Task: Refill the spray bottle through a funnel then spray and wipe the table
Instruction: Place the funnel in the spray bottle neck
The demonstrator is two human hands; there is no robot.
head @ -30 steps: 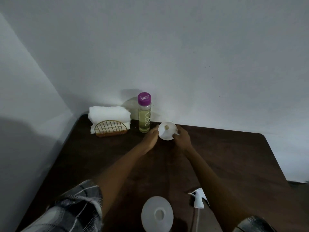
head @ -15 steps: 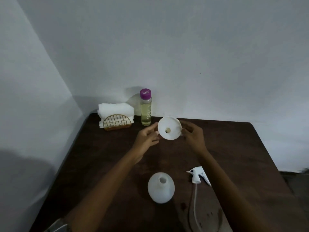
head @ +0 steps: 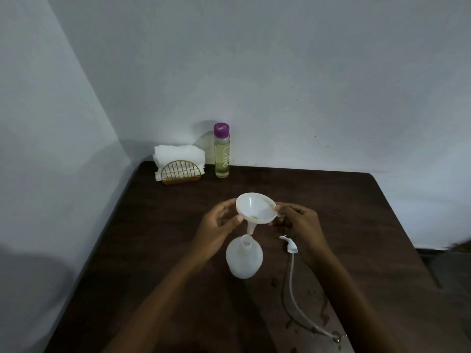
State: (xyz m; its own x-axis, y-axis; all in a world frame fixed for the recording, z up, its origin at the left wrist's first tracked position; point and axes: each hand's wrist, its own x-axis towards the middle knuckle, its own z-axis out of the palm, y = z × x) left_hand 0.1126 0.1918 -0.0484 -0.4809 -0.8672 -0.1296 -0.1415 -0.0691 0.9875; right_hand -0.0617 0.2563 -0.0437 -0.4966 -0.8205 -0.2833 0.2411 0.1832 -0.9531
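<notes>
Funnel (head: 256,208): brought forward, turned spout-down, now just above bottle (head: 244,258) neck, unseated. Left hand (head: 219,225), right hand (head: 300,222): each pinching rim. Seating likely next.

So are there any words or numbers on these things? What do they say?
On the tall bottle: pale letters run up its side, too blurred to read.
On its purple cap: a small pale mark, too small to read.
On the funnel, spray bottle, spray head and napkins: no writing seen.
</notes>
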